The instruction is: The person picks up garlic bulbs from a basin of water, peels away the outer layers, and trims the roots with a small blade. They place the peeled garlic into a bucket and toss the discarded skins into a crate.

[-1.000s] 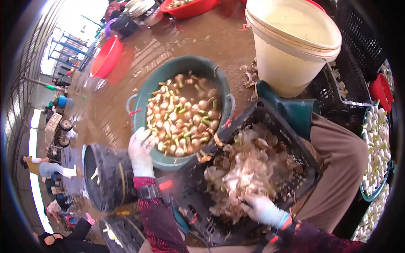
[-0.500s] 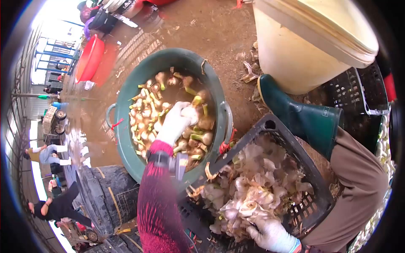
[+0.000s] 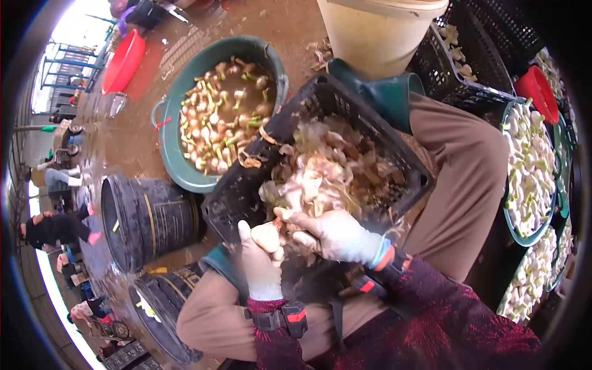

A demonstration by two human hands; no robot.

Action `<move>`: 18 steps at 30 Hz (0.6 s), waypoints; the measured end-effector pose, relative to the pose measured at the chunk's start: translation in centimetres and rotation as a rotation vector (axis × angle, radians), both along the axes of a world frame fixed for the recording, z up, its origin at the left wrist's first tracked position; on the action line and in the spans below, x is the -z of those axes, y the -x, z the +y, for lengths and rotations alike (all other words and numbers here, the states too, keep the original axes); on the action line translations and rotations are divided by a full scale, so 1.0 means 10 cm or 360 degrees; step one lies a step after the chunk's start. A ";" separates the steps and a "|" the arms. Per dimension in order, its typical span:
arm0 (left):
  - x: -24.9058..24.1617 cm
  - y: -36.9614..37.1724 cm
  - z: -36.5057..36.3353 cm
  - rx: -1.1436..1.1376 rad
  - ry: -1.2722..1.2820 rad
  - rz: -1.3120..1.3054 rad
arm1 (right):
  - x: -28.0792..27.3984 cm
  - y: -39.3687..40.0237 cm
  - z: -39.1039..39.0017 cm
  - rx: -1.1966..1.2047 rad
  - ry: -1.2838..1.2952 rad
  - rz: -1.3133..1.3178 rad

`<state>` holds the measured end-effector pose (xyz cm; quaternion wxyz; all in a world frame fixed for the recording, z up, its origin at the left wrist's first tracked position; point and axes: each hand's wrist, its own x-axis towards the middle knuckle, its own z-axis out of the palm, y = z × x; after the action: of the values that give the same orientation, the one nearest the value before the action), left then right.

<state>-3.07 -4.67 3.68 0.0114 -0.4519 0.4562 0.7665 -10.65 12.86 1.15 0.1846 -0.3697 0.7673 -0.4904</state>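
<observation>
The left hand point(image 3: 262, 265), in a pale glove, grips a single garlic bulb point(image 3: 266, 237), with the thumb upright along one side and the fingers closed around the other. The bulb is located above the near edge of a black slotted crate point(image 3: 317, 92), in front of the person's body. The right hand point(image 3: 342, 237), also gloved, is positioned directly beside the bulb; its fingers are curled, and the extended foremost digit reaches to the bulb's upper end. Whether the right fingertips pinch any skin cannot be determined. The crate contains a loose heap of papery garlic skins point(image 3: 320, 179). Adjacent to the crate, on its far left side, a round green tub point(image 3: 176, 166) holds brown water and many unpeeled bulbs point(image 3: 213, 126) with short stems; a red tie point(image 3: 163, 123) is fixed at its handle. A green boot point(image 3: 394, 98) stands just beyond the crate, below a brown trouser leg point(image 3: 462, 142). Behind the boot is a large cream bucket point(image 3: 376, 37). At the right, a basin point(image 3: 527, 240) is filled with white stemmed bulbs point(image 3: 527, 166), with a red basin point(image 3: 538, 92) near its far end. At the left, a black bucket point(image 3: 148, 216) lies near the tub. Farther left, a person point(image 3: 55, 228) in dark clothing is visible, well apart from both hands.
</observation>
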 end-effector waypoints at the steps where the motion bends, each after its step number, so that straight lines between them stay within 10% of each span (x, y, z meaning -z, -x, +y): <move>1: 0.03 -0.08 0.02 -0.0074 -0.0024 -0.0064 | 0.05 -0.08 -0.03 -0.0036 0.0165 -0.0072; 18: 0.14 -0.40 0.08 -0.0056 -0.0123 -0.0268 | -0.08 -0.43 -0.05 -0.0081 -0.0173 0.0155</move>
<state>0.93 -3.92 2.26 0.0537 -0.5218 0.4156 0.7430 -6.32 12.39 1.90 0.1793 -0.4019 0.7912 -0.4246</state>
